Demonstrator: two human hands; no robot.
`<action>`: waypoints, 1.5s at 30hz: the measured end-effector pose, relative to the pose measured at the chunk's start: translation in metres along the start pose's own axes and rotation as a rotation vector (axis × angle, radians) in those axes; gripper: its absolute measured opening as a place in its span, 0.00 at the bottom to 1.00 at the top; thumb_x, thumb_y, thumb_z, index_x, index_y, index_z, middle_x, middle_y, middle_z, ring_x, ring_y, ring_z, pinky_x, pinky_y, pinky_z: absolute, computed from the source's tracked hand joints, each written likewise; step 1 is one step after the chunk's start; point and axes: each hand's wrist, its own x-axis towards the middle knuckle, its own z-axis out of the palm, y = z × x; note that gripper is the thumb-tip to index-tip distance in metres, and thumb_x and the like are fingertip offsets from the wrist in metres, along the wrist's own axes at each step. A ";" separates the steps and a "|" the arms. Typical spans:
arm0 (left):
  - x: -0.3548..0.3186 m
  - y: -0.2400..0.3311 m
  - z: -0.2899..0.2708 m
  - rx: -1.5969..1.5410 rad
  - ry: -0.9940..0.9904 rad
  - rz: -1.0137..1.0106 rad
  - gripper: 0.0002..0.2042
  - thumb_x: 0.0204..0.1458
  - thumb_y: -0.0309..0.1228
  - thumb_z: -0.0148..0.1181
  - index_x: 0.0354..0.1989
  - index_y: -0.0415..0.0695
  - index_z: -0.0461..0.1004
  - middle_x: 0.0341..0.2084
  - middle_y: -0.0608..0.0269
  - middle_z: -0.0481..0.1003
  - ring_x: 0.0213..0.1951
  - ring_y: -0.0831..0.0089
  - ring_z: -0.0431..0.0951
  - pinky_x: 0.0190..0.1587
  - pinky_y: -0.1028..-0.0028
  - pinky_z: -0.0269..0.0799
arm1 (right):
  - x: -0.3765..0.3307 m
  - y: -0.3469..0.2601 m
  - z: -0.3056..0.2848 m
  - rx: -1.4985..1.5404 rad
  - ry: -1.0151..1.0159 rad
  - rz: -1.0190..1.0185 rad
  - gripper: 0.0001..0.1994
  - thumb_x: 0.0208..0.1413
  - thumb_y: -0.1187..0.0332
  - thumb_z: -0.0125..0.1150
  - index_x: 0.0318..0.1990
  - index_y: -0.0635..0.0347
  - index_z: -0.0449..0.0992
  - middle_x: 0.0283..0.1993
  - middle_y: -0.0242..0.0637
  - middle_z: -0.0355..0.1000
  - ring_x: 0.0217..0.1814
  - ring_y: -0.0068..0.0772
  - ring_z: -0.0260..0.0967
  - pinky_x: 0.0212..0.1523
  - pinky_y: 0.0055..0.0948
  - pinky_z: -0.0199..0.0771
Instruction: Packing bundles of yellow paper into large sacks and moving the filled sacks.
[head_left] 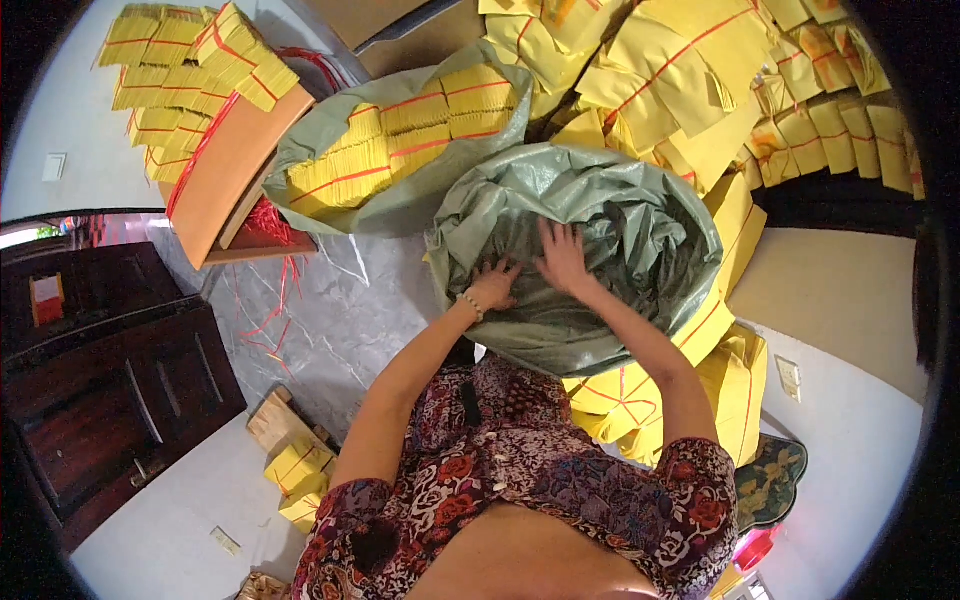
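Note:
Both my hands reach inside a large green woven plastic sack (pixel 640 190) whose mouth is rolled wide in front of me. Against the sack's inner left side lies my left hand (pixel 493 284), fingers spread, with a beaded bracelet at the wrist. My right hand (pixel 564 258) rests on the crumpled lining near the middle, its fingers apart and stretched away from me. Neither hand holds anything that I can see. Folds hide the bottom of the sack. Beyond it on the left, a second green sack (pixel 300 150) holds several yellow paper bundles (pixel 415 112) tied with red string.
More tied yellow paper stacks (pixel 690 70) pile up behind and to the right of the sack. At the far left, bundles (pixel 185 90) sit on a wooden table (pixel 240 150) with red strings (pixel 270 222). A dark wooden door (pixel 120 390) stands left of the grey floor (pixel 330 300).

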 end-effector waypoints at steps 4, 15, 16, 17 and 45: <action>-0.013 -0.018 0.013 -0.080 0.132 0.064 0.31 0.39 0.40 0.62 0.55 0.48 0.61 0.48 0.49 0.68 0.50 0.52 0.69 0.51 0.59 0.65 | -0.006 0.001 0.005 -0.073 -0.277 -0.054 0.40 0.44 0.58 0.61 0.64 0.49 0.46 0.65 0.47 0.44 0.66 0.56 0.41 0.60 0.55 0.47; -0.132 0.020 -0.031 -0.438 0.640 0.530 0.21 0.51 0.36 0.51 0.54 0.45 0.63 0.44 0.49 0.69 0.43 0.51 0.71 0.45 0.61 0.66 | -0.036 0.047 -0.035 -0.108 -0.292 0.162 0.28 0.48 0.57 0.56 0.57 0.56 0.60 0.59 0.53 0.56 0.59 0.56 0.55 0.54 0.44 0.61; -0.145 0.011 -0.033 -0.434 0.654 0.532 0.21 0.51 0.36 0.51 0.54 0.45 0.63 0.44 0.49 0.69 0.43 0.51 0.71 0.45 0.61 0.66 | -0.030 0.039 -0.048 -0.116 -0.281 0.156 0.28 0.48 0.57 0.56 0.57 0.56 0.60 0.59 0.53 0.56 0.59 0.56 0.55 0.54 0.44 0.61; -0.158 0.001 -0.034 -0.505 0.706 0.536 0.21 0.51 0.35 0.52 0.53 0.44 0.63 0.43 0.48 0.69 0.42 0.51 0.70 0.45 0.60 0.66 | -0.025 0.030 -0.059 -0.089 -0.318 0.223 0.21 0.49 0.57 0.55 0.48 0.58 0.67 0.49 0.53 0.63 0.50 0.55 0.61 0.48 0.43 0.65; -0.274 -0.312 -0.275 -0.899 1.409 0.160 0.19 0.52 0.32 0.56 0.51 0.39 0.65 0.38 0.57 0.74 0.35 0.74 0.74 0.38 0.75 0.70 | 0.276 -0.317 -0.277 0.616 0.399 -0.430 0.07 0.56 0.68 0.48 0.33 0.62 0.69 0.28 0.40 0.63 0.29 0.35 0.65 0.30 0.30 0.67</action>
